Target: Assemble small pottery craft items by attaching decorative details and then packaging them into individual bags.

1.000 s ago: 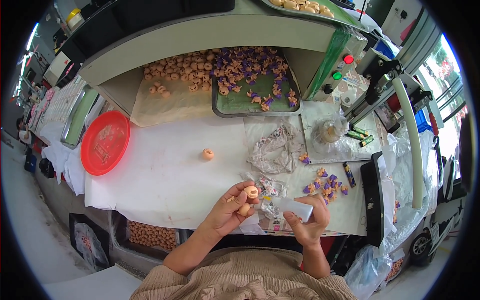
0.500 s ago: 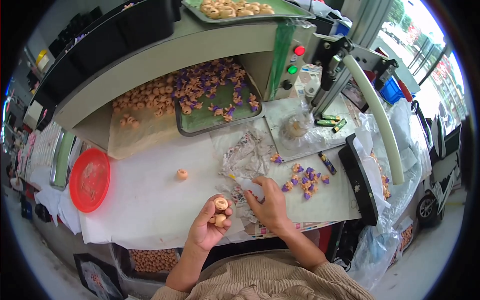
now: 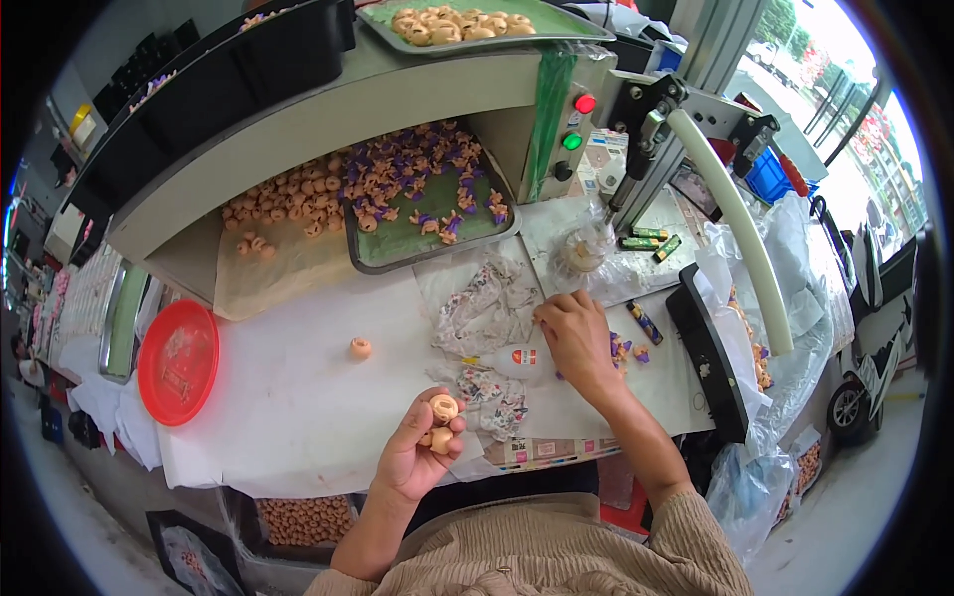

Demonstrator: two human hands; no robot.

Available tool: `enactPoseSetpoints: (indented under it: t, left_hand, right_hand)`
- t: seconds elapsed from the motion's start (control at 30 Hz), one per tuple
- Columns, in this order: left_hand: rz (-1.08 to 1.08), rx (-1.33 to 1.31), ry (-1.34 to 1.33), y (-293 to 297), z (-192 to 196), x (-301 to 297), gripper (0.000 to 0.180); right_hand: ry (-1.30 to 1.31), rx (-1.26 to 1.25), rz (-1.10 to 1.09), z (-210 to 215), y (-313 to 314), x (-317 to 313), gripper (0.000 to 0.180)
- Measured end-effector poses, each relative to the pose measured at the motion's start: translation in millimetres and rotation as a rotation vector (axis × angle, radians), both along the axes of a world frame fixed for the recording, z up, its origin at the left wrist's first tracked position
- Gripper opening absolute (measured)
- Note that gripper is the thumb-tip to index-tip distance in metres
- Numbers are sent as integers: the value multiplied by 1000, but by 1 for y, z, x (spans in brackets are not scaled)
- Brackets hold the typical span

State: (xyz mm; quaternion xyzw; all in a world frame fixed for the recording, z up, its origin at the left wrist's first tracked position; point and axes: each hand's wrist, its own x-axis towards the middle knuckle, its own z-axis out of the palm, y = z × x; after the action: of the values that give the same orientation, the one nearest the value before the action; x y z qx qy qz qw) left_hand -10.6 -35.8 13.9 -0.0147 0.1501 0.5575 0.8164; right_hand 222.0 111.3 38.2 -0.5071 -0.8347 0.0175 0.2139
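Note:
My left hand [image 3: 409, 452] is closed around small peach-coloured doll heads [image 3: 444, 407]; the upper one shows an opening facing up. My right hand [image 3: 576, 340] reaches over the worktable with fingers curled down and drawn together. Its fingertips cover the spot of one small doll body, so what they grip is hidden. Beneath and beside that hand lie several purple-and-peach doll bodies [image 3: 623, 350]. A white squeeze bottle [image 3: 519, 362] with a red label and thin yellow tip lies on its side by a crumpled patterned cloth [image 3: 487, 308]. One loose doll head [image 3: 360, 348] sits to the left.
A green tray [image 3: 397, 253] of doll bodies and a heap of heads [image 3: 288, 199] are under the shelf. A red basin [image 3: 179, 363] stands left. To the right are a lever press [image 3: 730, 214], a black bin [image 3: 708, 363] and several dark green tubes [image 3: 646, 238].
My right hand has let go of the squeeze bottle, which now lies on the table, and has moved right and away from me to the doll bodies. My left hand keeps its hold.

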Motion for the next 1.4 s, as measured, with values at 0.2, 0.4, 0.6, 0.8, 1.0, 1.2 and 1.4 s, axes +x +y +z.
enactPoseSetpoints:
  t: [0.2,0.4,0.6,0.8,1.0,1.2,1.4]
  left_hand:
    - [-50,56,76,5,1,-1,35]
    - [-104,69,271,8,1,2,42]
    - [-106,137,411,14,1,15,35]
    - [-95,132,462,15,-2,23,29]
    - [-187,102,405,19,10,20,24]
    - [-166,106,451,18,15,22,21]
    - [-228,108,317,22,20,21,24]
  right_hand:
    - [379,-88,6,12,-15,-12,15]
    - [597,-377,375,44,-66,-31,24]
    - [660,-504,392,46,-76,-30,25]
    - [658,-494,488,38,-66,-14,28]
    - [629,-430,553,43,-64,-11,30]
    - [636,-399,530,43,-65,-14,31]
    - [657,-435,555,52,-62,-12,32]
